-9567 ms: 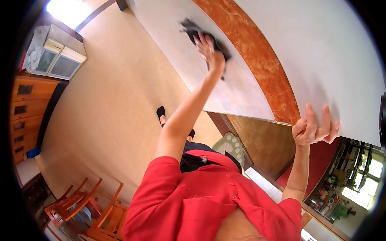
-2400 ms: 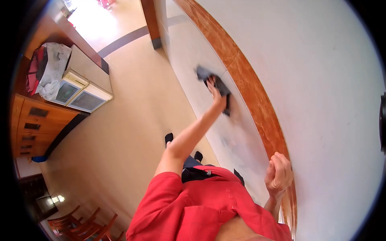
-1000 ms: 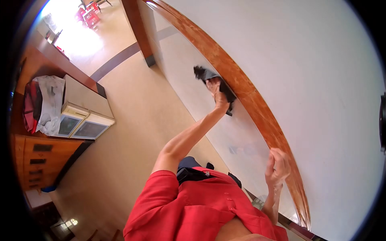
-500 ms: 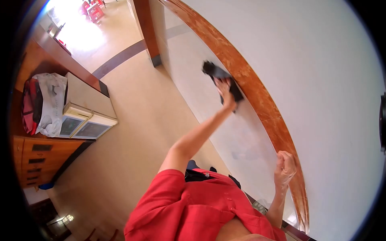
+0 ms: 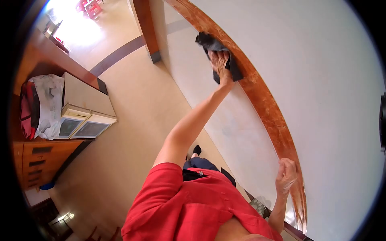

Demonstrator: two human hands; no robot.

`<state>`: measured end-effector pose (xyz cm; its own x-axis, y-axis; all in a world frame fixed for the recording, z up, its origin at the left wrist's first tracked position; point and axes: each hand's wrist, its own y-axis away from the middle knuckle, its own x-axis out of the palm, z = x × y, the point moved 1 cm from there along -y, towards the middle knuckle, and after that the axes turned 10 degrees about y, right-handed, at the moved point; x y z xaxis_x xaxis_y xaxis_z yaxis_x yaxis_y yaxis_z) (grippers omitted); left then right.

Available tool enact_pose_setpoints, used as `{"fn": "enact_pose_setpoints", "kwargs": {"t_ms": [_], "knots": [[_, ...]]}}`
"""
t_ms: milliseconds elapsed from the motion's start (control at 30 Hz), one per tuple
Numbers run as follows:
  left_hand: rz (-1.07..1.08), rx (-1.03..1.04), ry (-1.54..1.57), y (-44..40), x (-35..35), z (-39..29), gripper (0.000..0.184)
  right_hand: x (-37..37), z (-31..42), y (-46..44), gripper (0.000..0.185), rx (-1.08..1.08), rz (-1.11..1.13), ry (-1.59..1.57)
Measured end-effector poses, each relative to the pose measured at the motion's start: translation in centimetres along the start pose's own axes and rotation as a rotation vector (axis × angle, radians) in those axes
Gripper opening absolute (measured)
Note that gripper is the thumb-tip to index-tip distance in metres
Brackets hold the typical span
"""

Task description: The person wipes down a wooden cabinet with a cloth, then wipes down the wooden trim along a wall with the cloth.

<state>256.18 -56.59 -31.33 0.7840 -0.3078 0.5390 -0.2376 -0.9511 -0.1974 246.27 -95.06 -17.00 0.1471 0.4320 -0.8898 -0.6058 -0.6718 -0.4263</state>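
Against the white wall panel (image 5: 241,120), my left hand (image 5: 220,66) presses a dark grey cloth (image 5: 235,64), fingers extended and part of the cloth bunched beyond the fingertips. The cloth's right part overlaps the orange-brown marbled strip (image 5: 263,100) that curves along the wall. My right hand (image 5: 286,172) is closed at the lower part of this strip, its fingers curled in, with nothing visible in them.
Tan floor (image 5: 136,120) runs beside the wall to a wooden post (image 5: 144,28). At the left are a glass-doored cabinet (image 5: 86,96), a plastic bag (image 5: 48,104) and wooden drawers (image 5: 48,160). Red stools (image 5: 93,9) stand far off at the top.
My left hand has moved the cloth up in the view, from the white panel partly onto the marbled strip. My right hand, open in the oldest frame, is now curled and has barely moved lately.
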Motion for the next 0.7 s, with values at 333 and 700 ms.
{"fn": "enact_pose_setpoints", "kwargs": {"t_ms": [333, 700], "knots": [[0.552, 0.082, -0.862, 16.4, -2.9, 7.0, 0.058, 2.5, 2.2, -3.0, 0.01, -0.128, -0.097, -0.131], [-0.036, 0.24, -0.495, 2.2, -2.3, 1.5, 0.044, 4.9, 3.0, -5.9, 0.013, -0.009, -0.044, -0.601]]}}
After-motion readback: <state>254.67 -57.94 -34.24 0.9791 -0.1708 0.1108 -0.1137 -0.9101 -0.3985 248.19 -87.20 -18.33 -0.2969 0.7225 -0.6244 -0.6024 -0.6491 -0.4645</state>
